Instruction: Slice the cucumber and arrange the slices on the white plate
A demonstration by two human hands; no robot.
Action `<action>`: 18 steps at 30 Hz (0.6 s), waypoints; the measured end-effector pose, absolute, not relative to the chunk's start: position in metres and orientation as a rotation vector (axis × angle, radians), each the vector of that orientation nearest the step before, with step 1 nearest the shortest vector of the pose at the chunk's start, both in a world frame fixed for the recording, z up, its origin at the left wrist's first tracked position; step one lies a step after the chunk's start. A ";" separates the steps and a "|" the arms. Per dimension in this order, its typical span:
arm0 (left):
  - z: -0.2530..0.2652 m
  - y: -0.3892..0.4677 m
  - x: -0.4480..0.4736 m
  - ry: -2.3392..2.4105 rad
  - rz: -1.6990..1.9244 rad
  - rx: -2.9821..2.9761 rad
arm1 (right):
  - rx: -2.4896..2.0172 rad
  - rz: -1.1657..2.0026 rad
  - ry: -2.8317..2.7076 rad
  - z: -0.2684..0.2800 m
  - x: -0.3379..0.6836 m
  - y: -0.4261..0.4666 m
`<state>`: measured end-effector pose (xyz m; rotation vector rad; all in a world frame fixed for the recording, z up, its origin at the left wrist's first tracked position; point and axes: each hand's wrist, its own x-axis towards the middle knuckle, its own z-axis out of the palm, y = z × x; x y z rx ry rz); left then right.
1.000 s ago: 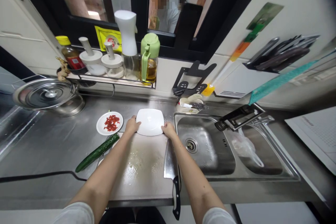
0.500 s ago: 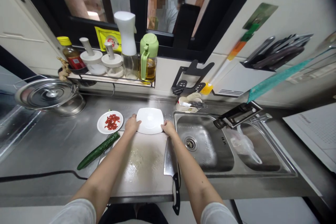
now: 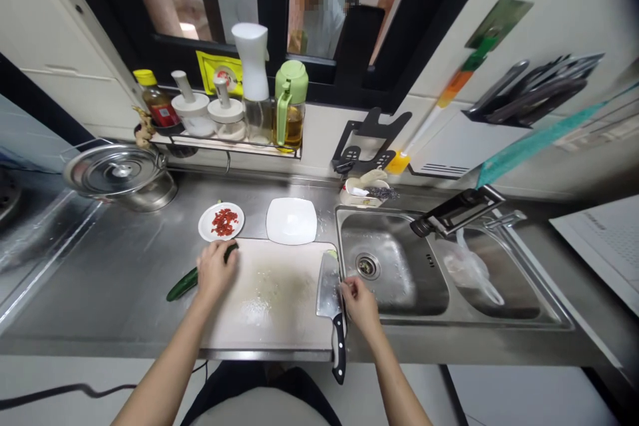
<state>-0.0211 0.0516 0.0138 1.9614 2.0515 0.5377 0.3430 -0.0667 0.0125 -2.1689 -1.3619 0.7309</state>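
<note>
My left hand [image 3: 217, 269] is wrapped over a long green cucumber [image 3: 184, 284] at the left edge of the white cutting board [image 3: 279, 319]. The hand covers the cucumber's middle; both ends show. Just right of the knife blade, my right hand [image 3: 360, 306] hovers by the board's edge with its fingers curled in and nothing visible in them. The kitchen knife [image 3: 329, 293] lies along the board's right side, its black handle sticking out over the counter's front edge. Behind the board rests a white square plate [image 3: 291, 221]. A round white plate [image 3: 204, 225] holds chopped red pieces [image 3: 224, 221].
To the right is a double sink [image 3: 399, 279] with a plastic bag [image 3: 469, 269] in its far basin. A lidded steel pot [image 3: 150, 193] stands at the back left. Bottles and jars line a wall rack [image 3: 224, 143]. A knife holder [image 3: 479, 140] hangs at right.
Both hands have let go of the square plate, which now sits behind the board. My left hand has come back onto the cucumber. My right hand has moved back beside the knife.
</note>
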 end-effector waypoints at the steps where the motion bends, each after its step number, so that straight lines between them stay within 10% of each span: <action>1: 0.015 0.048 -0.030 2.107 0.496 1.966 | -2.210 0.739 -1.373 0.014 0.343 -0.080; 18: 0.014 0.038 -0.073 2.105 0.022 2.004 | -2.495 0.917 -1.418 0.027 0.305 -0.135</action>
